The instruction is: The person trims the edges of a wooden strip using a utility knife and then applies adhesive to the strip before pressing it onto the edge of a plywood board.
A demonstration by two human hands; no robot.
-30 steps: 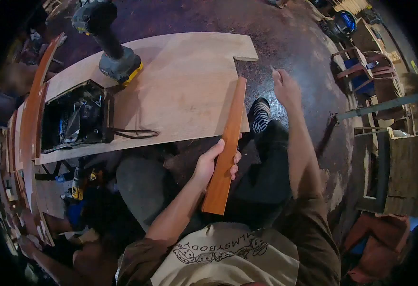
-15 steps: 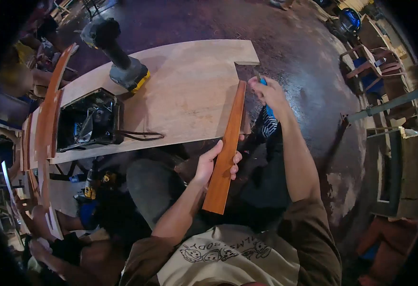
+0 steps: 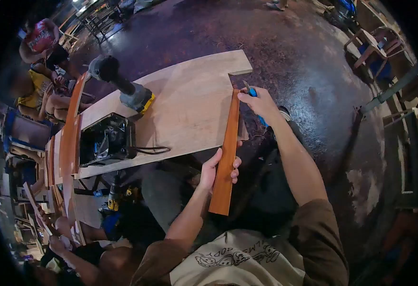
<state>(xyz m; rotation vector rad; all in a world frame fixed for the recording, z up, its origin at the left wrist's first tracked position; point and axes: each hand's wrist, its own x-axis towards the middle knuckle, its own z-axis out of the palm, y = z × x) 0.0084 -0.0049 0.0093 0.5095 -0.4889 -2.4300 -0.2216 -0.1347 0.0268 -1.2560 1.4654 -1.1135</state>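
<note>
My left hand (image 3: pixel 217 169) grips a long reddish-brown wooden strip (image 3: pixel 228 143) around its lower half, holding it lengthwise away from me. Its far end lies against the right edge of a pale plywood panel (image 3: pixel 185 109). My right hand (image 3: pixel 259 102) is closed on a blue-handled tool (image 3: pixel 251 91) whose tip is at the strip's far end.
On the panel stand a cordless drill (image 3: pixel 123 86) and a black power tool (image 3: pixel 106 140) with its cord. Curved reddish wood pieces (image 3: pixel 68 143) lie along the left. Another drill (image 3: pixel 116 195) is on the floor. People sit at far left (image 3: pixel 42 90). A chair (image 3: pixel 373 47) stands at the upper right.
My right hand came in from the right to the strip's far end, now holding the blue tool. The view tilted; the strip stays in my left hand.
</note>
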